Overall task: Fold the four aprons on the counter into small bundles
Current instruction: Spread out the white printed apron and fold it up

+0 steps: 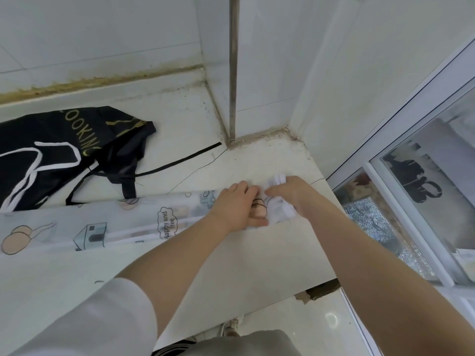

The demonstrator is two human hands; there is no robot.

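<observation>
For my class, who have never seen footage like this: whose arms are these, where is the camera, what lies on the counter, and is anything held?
There is no machine here. A person wears a camera on the head, looking down at their own arms. On the pale counter lies a white printed apron folded into a long strip. The left hand rests on its right end, while the right hand grips the bunched white straps there. A black apron lies unfolded further back on the left. A window stands on the right.

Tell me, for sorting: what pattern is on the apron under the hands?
Pale white apron with cartoon doodles, seen in the head view.
</observation>
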